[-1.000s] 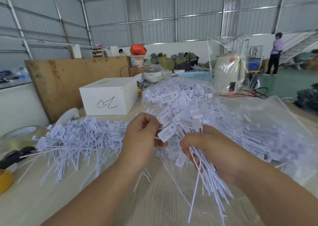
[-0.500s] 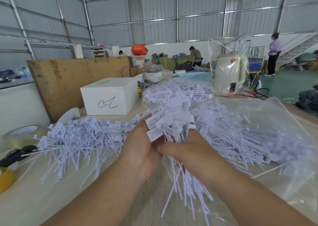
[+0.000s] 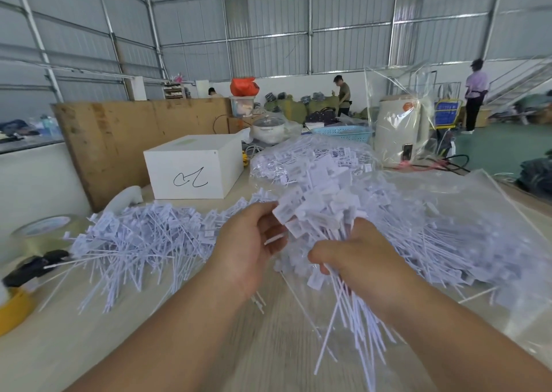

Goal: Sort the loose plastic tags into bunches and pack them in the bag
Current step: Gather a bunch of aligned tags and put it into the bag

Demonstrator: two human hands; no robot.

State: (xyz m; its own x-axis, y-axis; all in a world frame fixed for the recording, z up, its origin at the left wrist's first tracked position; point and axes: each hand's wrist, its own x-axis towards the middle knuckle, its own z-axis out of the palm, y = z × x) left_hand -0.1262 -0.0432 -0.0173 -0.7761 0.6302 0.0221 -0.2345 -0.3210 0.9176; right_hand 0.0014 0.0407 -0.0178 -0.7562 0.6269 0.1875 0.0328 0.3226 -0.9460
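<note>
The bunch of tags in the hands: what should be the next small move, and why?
Probably the left hand should tap the tag heads level. The right hand grips the bunch of tags by the stems, but the heads splay at uneven heights and the tails fan out below, so it looks too untidy for the clear bag.

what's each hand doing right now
Left hand: partly open, fingers touching the heads of the bunch of white plastic tags.
Right hand: closed around that bunch's stems.
</note>
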